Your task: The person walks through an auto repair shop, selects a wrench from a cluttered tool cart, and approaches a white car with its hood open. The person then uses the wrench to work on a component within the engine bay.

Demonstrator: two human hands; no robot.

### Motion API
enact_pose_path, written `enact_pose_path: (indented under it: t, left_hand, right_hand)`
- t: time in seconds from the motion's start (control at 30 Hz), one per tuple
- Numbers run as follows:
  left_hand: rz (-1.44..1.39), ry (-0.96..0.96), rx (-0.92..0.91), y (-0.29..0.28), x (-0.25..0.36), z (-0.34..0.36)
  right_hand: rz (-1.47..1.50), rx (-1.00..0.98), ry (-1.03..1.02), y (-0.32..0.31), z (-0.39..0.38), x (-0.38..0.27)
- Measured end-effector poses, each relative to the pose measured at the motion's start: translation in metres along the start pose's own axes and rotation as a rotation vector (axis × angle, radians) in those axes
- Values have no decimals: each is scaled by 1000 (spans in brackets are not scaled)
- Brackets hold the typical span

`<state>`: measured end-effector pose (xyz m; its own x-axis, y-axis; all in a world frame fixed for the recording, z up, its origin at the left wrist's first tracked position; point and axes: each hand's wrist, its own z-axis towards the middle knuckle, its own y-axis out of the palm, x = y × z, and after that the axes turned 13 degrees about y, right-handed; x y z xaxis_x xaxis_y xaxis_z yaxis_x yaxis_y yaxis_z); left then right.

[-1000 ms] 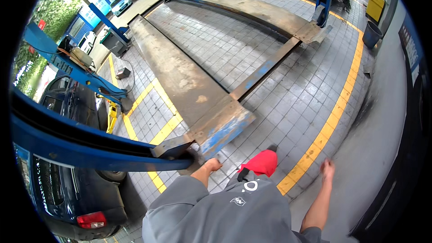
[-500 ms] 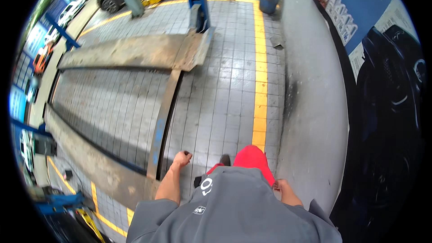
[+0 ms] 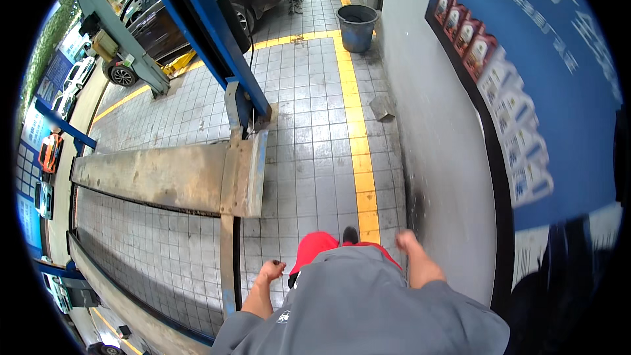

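A view from a head camera looks down over a person in a grey work shirt and red trousers walking across the tiled floor (image 3: pixel 309 177) of a car workshop. The left hand (image 3: pixel 271 269) swings low beside the hip with its fingers curled in around a small dark thing (image 3: pixel 277 263), too small to tell what it is; it sits just above the tiles, near the end of a long, worn metal ramp (image 3: pixel 164 177) of a car lift. The right hand (image 3: pixel 407 242) swings out on the other side, fingers loosely curled and holding nothing, close to a grey wall (image 3: pixel 447 158) that carries a blue poster (image 3: pixel 545 92). One dark shoe (image 3: pixel 350 234) shows ahead of the knees, beside a yellow floor line (image 3: pixel 360 158) that runs on toward a grey bucket (image 3: pixel 357 26). A blue lift post (image 3: pixel 210 46) rises at the ramp's end, with a dark car (image 3: pixel 197 6) parked behind it. By the look of it, the person is mid-stride and simply moving through the bay, with no work on any part in hand at this moment. The next move seems to call for steady footing and a firm grip on the small thing while passing between ramp and wall.
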<state>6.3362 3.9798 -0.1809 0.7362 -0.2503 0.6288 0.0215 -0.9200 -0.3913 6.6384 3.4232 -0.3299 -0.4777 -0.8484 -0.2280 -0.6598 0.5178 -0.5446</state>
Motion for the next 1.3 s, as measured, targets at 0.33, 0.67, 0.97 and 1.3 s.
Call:
enact_pose_path:
  t: [0.33, 0.67, 0.97, 1.3]
  left_hand:
    - [12, -251, -157, -72, 181, 239]
    - [-32, 143, 2, -301, 498, 649]
    - [-85, 232, 141, -419, 755, 933]
    - [-103, -116, 83, -502, 887, 1051]
  right_hand:
    - [588, -142, -439, -236, 124, -568]
    - [421, -179, 412, -313, 308, -569]
    - [592, -385, 667, -412, 471, -759]
    - [281, -34, -145, -664, 698, -1379]
